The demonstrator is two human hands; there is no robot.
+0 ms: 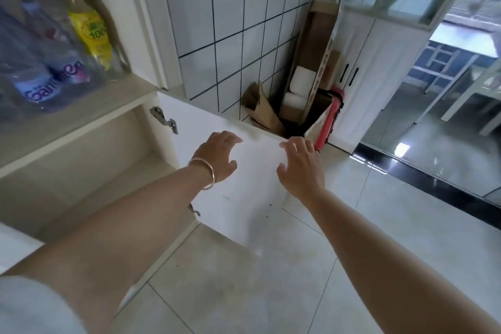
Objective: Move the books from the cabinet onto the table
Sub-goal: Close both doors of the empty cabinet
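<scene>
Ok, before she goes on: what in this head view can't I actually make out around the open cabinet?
1. Books: none show; the lower compartment is cut by the left edge and her left arm.
2. Bottles on the upper shelf: blurred, labels barely readable.
3. Left hand and right hand at the door: touching or just short, unclear.
4. Cardboard box: its bottom hidden behind the door.

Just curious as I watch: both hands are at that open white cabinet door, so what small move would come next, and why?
Probably swing the white cabinet door shut. The left hand and right hand both reach to its top edge with relaxed fingers, and the visible part of the lower cabinet compartment shows no books, so nothing seems left to take.
</scene>
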